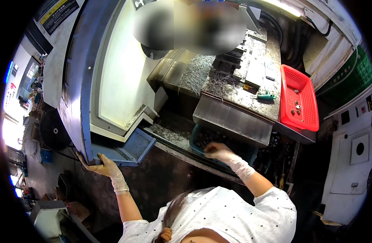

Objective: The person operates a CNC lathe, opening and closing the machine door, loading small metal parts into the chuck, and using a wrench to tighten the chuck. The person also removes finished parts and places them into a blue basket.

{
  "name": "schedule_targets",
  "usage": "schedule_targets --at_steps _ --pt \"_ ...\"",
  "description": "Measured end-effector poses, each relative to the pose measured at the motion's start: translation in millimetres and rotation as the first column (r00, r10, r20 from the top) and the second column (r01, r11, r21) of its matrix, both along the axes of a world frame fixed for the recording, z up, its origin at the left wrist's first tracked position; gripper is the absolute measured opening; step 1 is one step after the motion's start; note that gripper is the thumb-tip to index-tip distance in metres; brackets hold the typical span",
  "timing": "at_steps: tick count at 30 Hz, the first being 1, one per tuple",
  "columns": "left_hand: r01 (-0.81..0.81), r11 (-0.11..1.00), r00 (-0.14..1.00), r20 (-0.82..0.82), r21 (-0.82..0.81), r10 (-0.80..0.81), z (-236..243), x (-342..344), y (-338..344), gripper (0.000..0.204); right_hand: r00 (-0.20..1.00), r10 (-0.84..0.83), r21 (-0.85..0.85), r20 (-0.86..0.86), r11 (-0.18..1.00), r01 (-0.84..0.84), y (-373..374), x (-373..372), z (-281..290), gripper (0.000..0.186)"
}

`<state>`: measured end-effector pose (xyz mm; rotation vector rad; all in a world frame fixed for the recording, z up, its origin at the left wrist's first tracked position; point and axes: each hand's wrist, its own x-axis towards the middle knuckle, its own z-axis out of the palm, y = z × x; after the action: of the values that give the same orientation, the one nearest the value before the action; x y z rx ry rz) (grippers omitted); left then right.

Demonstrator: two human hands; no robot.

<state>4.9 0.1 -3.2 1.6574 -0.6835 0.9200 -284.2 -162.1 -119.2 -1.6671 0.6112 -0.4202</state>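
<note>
My left hand (103,167), in a pale glove, is closed round the lower corner of a blue-edged machine door (85,133). The thumb lies on the inner side and the fingers go behind the edge. My right hand (220,152), gloved too, is over the near rim of a teal basket (194,145). Its fingers are curled together; what they hold, if anything, is hidden. Dark small pieces fill the basket, which stands partly beneath the metal front (234,120) of the machine table.
Metal shavings (197,73) cover the machine bed around a dark vise (228,62). A green-handled tool (266,96) lies on the table. To the right, a red basket (288,111) holds several small metal parts. A blue tray (137,148) juts out below the door. A white cabinet (348,162) stands far right.
</note>
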Motion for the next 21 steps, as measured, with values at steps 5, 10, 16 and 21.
schedule_targets --at_steps 5,10,16,21 --pt "-0.043 0.997 0.998 0.046 0.06 0.04 -9.8 11.5 12.4 0.055 0.944 0.014 -0.609 0.33 0.767 0.201 -33.6 108.6 110.7 0.017" --pt "-0.004 0.999 0.999 0.045 0.053 0.001 -7.6 7.6 6.5 0.053 0.792 -0.377 -0.395 0.481 0.713 0.579 -163.1 175.8 125.2 0.019" --pt "-0.025 0.997 0.994 0.113 0.074 0.017 -7.7 10.1 11.7 0.048 0.06 -0.892 0.352 0.448 0.238 0.905 -256.3 227.3 95.6 0.015" --pt "-0.074 0.989 0.992 0.11 0.13 0.059 -8.3 9.2 13.2 0.045 0.085 -0.863 0.413 0.498 0.323 0.852 -273.7 239.5 99.2 0.019"
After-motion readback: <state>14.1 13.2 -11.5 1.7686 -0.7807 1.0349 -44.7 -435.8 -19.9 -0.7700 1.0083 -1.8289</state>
